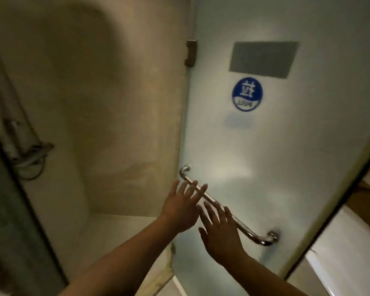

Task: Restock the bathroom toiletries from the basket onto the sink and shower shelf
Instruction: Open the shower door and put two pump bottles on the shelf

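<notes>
Head: L hand (179, 210), R hand (221, 236) near frosted door (276, 150).

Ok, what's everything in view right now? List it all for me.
glass door: one, frosted white, right half of view
handle bar: one, silver metal, slanting across the door's lower part
round sticker: one, blue, on the door above the bar
rectangular patch: one, grey, above the sticker
hinge: one, brownish, door's upper left edge
wall: one, beige, left of the door
shower fitting: one, metal, blurred, far left
hands: two, bare, fingers spread, holding nothing; left hand and right hand by the bar
</notes>
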Motion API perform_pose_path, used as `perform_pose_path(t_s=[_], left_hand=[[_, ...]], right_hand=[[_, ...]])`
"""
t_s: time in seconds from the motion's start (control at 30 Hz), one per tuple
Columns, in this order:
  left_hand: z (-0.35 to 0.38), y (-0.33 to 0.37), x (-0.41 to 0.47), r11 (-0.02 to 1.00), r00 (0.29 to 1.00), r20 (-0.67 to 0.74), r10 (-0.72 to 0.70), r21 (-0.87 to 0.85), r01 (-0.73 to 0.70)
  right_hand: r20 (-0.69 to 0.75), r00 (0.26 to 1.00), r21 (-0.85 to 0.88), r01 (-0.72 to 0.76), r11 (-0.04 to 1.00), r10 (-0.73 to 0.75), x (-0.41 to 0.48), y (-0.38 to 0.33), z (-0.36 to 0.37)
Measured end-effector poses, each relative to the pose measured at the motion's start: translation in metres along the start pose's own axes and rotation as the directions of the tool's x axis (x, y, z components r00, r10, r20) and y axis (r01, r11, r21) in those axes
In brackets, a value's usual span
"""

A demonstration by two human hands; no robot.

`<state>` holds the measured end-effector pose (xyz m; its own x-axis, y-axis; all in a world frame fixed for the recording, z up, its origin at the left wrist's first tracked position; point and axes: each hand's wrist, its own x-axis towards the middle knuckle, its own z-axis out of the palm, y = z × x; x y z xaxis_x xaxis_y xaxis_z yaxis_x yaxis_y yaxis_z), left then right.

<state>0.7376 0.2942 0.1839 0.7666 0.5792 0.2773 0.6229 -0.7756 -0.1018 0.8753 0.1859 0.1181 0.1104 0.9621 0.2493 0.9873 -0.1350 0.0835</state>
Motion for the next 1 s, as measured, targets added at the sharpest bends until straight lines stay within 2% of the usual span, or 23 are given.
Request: perform_pose_path(t_s=[0.1,0.23,0.33,0.43,0.6,0.77,0.9,1.0], left_hand=[[-0.007,-0.07,-0.042,0.981,0.977,0.098,-0.19,0.067,0.184],[-0.016,-0.149,-0.124,0.906,0.896,0.148,-0.418,0.142,0.399],[-0.023,-0.189,-0.201,0.834,0.813,0.194,-0.549,0.19,0.518],[-0.036,-0.216,-0.291,0.742,0.712,0.213,-0.67,0.233,0.628],[-0.065,-0.228,-0.444,0.549,0.52,0.179,-0.835,0.312,0.775],[-0.101,-0.22,-0.577,0.35,0.297,0.195,-0.935,0.366,0.862],[-0.099,-0.194,-0.653,0.294,0.216,0.237,-0.947,0.377,0.878],[-0.08,-0.166,-0.678,0.257,0.159,0.283,-0.946,0.352,0.9]], right_hand=[[0.001,0.991,0.061,0.133,0.989,-0.134,0.047,-0.055,0.003],[0.026,0.954,0.101,0.295,0.95,-0.299,0.091,-0.145,0.003],[0.112,0.878,0.139,0.45,0.882,-0.466,0.103,-0.222,0.0],[0.107,0.773,0.173,0.604,0.778,-0.625,0.099,-0.306,-0.01],[0.053,0.585,0.166,0.794,0.585,-0.81,0.058,-0.441,-0.034],[0.058,0.411,0.176,0.893,0.415,-0.91,-0.001,-0.547,-0.052],[0.065,0.313,0.215,0.923,0.32,-0.948,-0.044,-0.594,-0.045],[0.092,0.264,0.254,0.926,0.279,-0.96,-0.069,-0.602,-0.027]])
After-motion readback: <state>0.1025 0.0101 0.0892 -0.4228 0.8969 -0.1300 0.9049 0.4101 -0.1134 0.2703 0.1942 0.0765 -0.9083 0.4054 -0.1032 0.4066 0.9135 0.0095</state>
